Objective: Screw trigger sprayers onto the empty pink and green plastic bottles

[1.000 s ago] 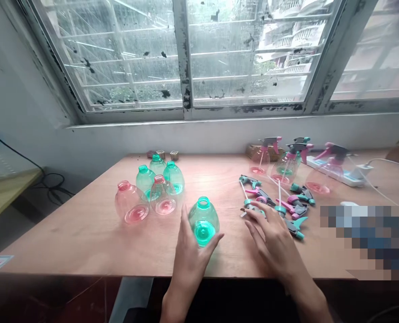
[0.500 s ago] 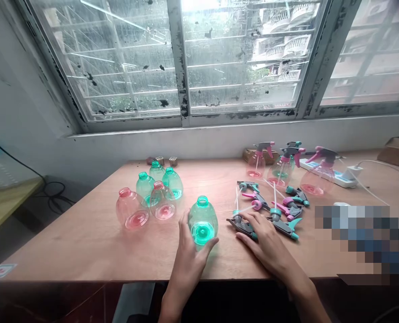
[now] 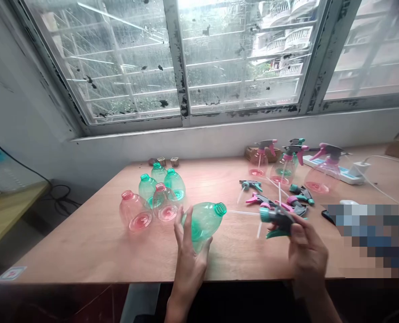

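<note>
My left hand [image 3: 191,255] is closed round a green see-through bottle [image 3: 204,222], which is tilted so its open neck points right. In my right hand [image 3: 309,251] is a dark grey and green spray trigger head [image 3: 278,220]. Its thin clear tube [image 3: 243,212] points left, its end a short way from the bottle's mouth. Several more trigger heads [image 3: 260,199], pink or green with grey, lie on the table behind my right hand. Left of the bottle stand open bottles, pink ones [image 3: 135,213] and green ones [image 3: 174,184].
Assembled spray bottles [image 3: 258,163] stand at the back right, near a white power strip [image 3: 340,172] with a cable. Small blocks [image 3: 174,162] lie by the back wall. A black object [image 3: 327,217] lies at right beside a blurred-out area. The wooden table [image 3: 95,251] ends before me.
My left hand has tipped the green bottle from upright towards the right. My right hand has picked up a trigger head from the table and brought it level, tube pointing left.
</note>
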A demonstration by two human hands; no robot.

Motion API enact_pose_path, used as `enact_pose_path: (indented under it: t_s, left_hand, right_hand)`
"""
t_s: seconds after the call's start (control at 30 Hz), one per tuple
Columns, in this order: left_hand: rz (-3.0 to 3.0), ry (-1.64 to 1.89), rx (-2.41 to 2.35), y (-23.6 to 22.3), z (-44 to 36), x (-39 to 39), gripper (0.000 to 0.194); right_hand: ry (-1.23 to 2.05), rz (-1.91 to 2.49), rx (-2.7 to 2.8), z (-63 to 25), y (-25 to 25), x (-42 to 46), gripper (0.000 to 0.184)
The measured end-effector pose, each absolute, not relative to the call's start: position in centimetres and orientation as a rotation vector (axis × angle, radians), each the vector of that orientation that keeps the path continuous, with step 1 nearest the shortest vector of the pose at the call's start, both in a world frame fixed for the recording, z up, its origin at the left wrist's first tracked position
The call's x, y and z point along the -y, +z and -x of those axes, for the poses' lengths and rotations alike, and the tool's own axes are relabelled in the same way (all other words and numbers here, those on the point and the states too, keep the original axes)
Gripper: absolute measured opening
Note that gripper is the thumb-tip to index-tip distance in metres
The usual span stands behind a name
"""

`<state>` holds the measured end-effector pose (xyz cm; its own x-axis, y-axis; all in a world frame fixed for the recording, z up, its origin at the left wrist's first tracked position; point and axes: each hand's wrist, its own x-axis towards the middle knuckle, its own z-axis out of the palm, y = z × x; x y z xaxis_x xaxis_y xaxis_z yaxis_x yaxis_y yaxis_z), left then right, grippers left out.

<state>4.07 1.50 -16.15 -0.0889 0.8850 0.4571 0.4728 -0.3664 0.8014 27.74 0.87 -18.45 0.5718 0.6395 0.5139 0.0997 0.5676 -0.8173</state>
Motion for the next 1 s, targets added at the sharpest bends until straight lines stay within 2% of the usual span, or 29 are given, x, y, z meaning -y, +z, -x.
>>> enact_pose_path:
  t_s: [0.13,0.33,0.43,0.63,0.7,0.87,1.0]
  left_hand:
    - [-1.818,1.416,-1.492,-16.2,-4.2,-1.5,0.074]
    - [-1.953,1.364,-1.566,-16.3,-4.5,-1.3,0.075]
    - [-2.01,1.331,-1.566,-16.3,-4.6,-1.2,0.077]
    - [-1.979,1.431,-1.634,-16.4,-4.5,-1.4,0.079]
    - [-2.001,1.433,-1.637,-16.4,-4.5,-1.5,0.079]
    - [-2.164,1.266,-1.58,-16.4,-4.6,-1.2,0.078]
    - [-2.208,1.194,-1.54,-16.3,-4.6,-1.2,0.079]
  right_hand:
    - [0.301,0.747,0.578,-27.6,-17.5,-1.1,0.028]
    - [0.446,0.845,0.605,-27.6,-16.8,-0.7,0.034]
    - [0.416,0.906,0.582,-27.5,-17.0,-0.5,0.036]
    - [0.331,0.895,0.46,-27.9,-17.3,-0.9,0.026]
    - [0.335,0.916,0.474,-28.0,-17.5,-0.9,0.025]
    - [0.458,1.106,0.729,-27.9,-17.5,-0.7,0.039]
    - [0.508,1.167,0.794,-27.8,-17.2,-0.7,0.04]
